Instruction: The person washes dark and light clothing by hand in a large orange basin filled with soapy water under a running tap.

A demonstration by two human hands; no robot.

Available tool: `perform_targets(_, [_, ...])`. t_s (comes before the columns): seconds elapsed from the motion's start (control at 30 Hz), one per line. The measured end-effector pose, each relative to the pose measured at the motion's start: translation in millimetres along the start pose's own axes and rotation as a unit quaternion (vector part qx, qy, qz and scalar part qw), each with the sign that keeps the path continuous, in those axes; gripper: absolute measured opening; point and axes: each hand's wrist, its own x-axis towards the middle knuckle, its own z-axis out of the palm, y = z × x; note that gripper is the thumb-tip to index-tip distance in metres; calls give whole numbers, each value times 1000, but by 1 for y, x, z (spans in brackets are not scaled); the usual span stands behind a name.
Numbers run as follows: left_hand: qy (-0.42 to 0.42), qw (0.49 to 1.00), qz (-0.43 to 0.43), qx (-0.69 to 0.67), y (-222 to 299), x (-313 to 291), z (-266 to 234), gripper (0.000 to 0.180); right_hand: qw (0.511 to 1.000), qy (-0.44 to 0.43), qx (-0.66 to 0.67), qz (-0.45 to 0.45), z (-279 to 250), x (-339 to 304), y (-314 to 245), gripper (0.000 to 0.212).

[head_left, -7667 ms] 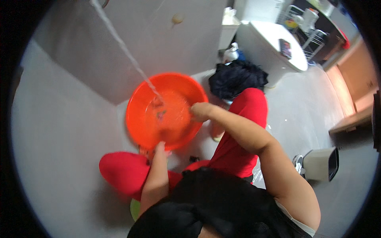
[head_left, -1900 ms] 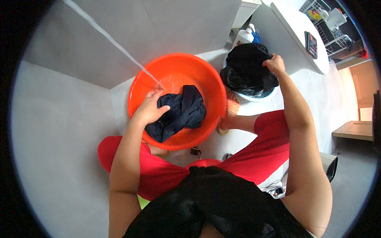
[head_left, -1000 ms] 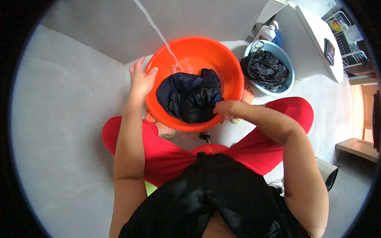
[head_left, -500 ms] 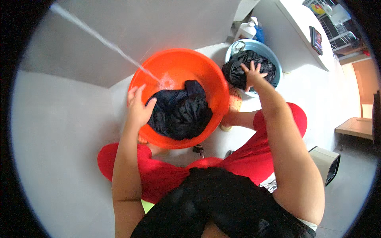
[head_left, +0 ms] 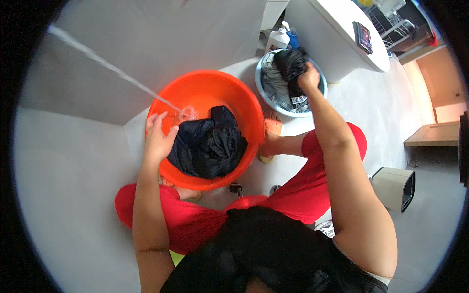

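Note:
A large orange basin (head_left: 239,95) stands in front of me with dark wet cloth (head_left: 210,146) bunched inside. A thin stream of water (head_left: 122,72) runs down into it from the upper left. My left hand (head_left: 159,136) rests at the basin's left rim, fingers spread, holding nothing. Over to the right, my right hand (head_left: 309,78) grips a black garment (head_left: 291,66), partly lifted from a light blue basin (head_left: 260,83). Under it lies greyish cloth (head_left: 276,85). The fingertips of my right hand are partly hidden in the folds.
Behind the blue basin are a white pump bottle (head_left: 278,39) and a blue container (head_left: 293,40). A phone (head_left: 363,37) lies on a white rounded ledge (head_left: 337,14). At the right stands a beige bin (head_left: 391,188). My orange clogs (head_left: 273,126) flank the orange basin.
My right hand was spread on the black garment and has now closed on it, raising part of it and uncovering the greyish cloth. The view has shifted slightly; my left hand stays at the rim.

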Motion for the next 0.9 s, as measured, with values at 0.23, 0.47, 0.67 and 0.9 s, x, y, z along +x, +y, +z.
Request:
perform_targets(0.23, [10,1000,-10,-9,15,0,-4,54,955,241,117,-124,-110,26,-38,36])
perform_targets(0.47, [82,996,16,-42,9,-14,-9,57,815,37,526,-240,-197,-56,-162,26])
perform_targets(0.67, [161,982,-26,-91,12,-19,-32,58,900,107,128,-403,-180,-96,-168,32])
perform_targets(0.9, [205,976,-33,-61,-11,-26,-36,54,860,-397,283,-148,-18,-221,-154,52])
